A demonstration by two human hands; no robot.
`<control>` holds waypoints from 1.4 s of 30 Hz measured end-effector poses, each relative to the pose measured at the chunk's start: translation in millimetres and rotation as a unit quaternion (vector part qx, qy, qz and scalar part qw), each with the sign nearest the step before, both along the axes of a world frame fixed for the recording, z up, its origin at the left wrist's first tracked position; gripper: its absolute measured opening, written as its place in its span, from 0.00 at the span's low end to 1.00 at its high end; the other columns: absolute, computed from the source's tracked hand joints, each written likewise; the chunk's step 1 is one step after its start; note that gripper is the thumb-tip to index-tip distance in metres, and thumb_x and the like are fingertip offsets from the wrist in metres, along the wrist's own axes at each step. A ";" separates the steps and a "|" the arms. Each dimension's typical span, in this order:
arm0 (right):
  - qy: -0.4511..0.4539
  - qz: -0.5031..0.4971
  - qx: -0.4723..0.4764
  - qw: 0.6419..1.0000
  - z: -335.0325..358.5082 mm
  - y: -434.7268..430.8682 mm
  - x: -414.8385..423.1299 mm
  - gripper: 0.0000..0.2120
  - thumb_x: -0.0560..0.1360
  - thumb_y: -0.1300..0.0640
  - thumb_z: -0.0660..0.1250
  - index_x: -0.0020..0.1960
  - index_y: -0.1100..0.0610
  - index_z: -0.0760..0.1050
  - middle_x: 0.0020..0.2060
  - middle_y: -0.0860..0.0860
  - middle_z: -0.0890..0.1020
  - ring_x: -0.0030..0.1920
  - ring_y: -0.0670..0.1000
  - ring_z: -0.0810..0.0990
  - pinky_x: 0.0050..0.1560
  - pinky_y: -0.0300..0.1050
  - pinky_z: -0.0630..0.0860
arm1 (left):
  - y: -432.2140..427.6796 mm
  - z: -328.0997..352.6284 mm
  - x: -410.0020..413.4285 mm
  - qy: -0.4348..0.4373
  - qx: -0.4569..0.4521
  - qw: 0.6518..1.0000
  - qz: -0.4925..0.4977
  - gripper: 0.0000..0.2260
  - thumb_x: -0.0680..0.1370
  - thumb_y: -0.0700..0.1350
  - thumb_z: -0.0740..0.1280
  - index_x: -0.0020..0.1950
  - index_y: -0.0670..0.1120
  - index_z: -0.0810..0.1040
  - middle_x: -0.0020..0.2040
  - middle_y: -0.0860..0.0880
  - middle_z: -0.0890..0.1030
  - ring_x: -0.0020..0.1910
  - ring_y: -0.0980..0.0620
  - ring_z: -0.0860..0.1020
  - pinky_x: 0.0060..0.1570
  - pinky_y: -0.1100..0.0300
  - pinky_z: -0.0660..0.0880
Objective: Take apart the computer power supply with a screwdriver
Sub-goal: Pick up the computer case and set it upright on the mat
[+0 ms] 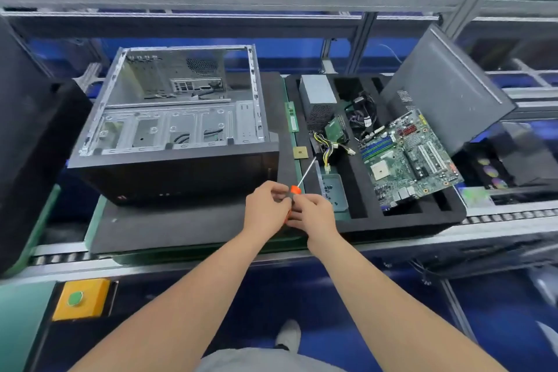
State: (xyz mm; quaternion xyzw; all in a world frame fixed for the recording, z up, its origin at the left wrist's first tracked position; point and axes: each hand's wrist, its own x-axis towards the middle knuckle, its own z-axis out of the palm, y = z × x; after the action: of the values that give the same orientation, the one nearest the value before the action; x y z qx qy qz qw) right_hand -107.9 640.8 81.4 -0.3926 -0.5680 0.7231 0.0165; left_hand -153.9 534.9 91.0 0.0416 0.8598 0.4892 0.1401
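Hands are meeting over the front edge of the bench, both closing on one screwdriver. The left hand is pinching the orange handle near its top with curled fingers, and the right hand is wrapping its fingers round the lower part, which is mostly hidden between them. That looks like a regrip, settling the tool before use rather than turning anything, since the tip is hanging in the air and touching no screw.

The shaft is pointing up and to the right, toward the power supply, which is sitting in the far left slot of the black foam tray, with its bundle of wires spilling toward the person. It is lying out of the emptied computer case on the left, probably so its own cover screws can be reached.

A small grey bin holding loose screws is waiting just beside the right hand, handy for whatever comes out. The circuit board and the leaning side panel are resting further right in the same tray.
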 end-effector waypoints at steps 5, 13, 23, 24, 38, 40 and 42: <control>-0.042 0.039 0.049 0.997 -14.0 1.6 -3.1 0.08 0.80 0.57 0.72 0.55 0.61 0.80 0.47 0.58 0.86 0.41 0.54 0.89 0.41 0.52 0.87 | -4.5 -12.2 -1.0 -0.026 -0.023 0.999 0.000 0.09 0.76 0.43 0.73 0.53 0.55 0.79 0.47 0.57 0.81 0.48 0.61 0.79 0.39 0.72 0.69; -0.068 0.059 0.084 0.992 -14.6 4.8 -8.2 0.06 0.78 0.58 0.74 0.51 0.61 0.82 0.42 0.57 0.87 0.35 0.52 0.88 0.36 0.44 0.85 | -5.4 -17.6 -6.1 -0.019 -0.048 0.998 -0.019 0.08 0.78 0.42 0.72 0.53 0.54 0.79 0.47 0.57 0.81 0.47 0.62 0.78 0.40 0.73 0.68; -0.061 0.053 0.104 0.991 -6.6 14.3 -13.2 0.09 0.77 0.55 0.76 0.52 0.57 0.79 0.43 0.55 0.86 0.34 0.52 0.88 0.39 0.48 0.86 | -1.7 12.7 -15.2 0.090 -0.142 0.985 -0.028 0.08 0.80 0.45 0.68 0.57 0.55 0.80 0.52 0.58 0.82 0.50 0.57 0.80 0.47 0.59 0.79; -0.052 0.047 0.109 0.992 -2.8 17.1 -15.8 0.07 0.77 0.56 0.75 0.52 0.57 0.79 0.42 0.55 0.86 0.34 0.52 0.88 0.40 0.48 0.86 | -2.9 21.5 -17.3 0.115 -0.162 0.979 -0.036 0.08 0.80 0.47 0.67 0.58 0.55 0.81 0.52 0.58 0.83 0.50 0.57 0.80 0.47 0.57 0.79; 0.153 0.072 0.309 0.936 110.2 14.7 -116.7 0.02 0.74 0.51 0.73 0.47 0.47 0.81 0.40 0.43 0.85 0.44 0.43 0.84 0.49 0.44 0.79 | -97.8 133.6 -105.0 0.237 -0.168 0.954 0.071 0.06 0.78 0.48 0.67 0.50 0.56 0.83 0.42 0.59 0.83 0.45 0.53 0.81 0.45 0.55 0.77; 0.178 0.102 0.344 0.916 120.7 1.9 -134.4 0.03 0.75 0.52 0.73 0.49 0.47 0.82 0.41 0.41 0.84 0.45 0.39 0.81 0.46 0.36 0.74 | -119.9 136.5 -127.3 0.239 -0.177 0.951 0.080 0.08 0.78 0.46 0.67 0.54 0.53 0.84 0.49 0.56 0.84 0.51 0.51 0.81 0.52 0.55 0.77; 0.194 0.130 0.367 0.900 128.1 -11.7 -152.8 0.04 0.76 0.53 0.72 0.51 0.49 0.82 0.44 0.42 0.84 0.47 0.39 0.81 0.46 0.33 0.72 | -141.8 136.5 -149.7 0.237 -0.194 0.948 0.086 0.09 0.79 0.45 0.68 0.58 0.51 0.83 0.55 0.52 0.83 0.55 0.50 0.80 0.54 0.56 0.75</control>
State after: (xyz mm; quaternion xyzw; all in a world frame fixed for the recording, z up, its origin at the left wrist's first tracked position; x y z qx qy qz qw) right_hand -260.7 629.2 209.5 -0.1336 -0.8248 0.5207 0.1753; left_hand -303.6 393.1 227.5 0.0542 0.9469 0.2990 -0.1047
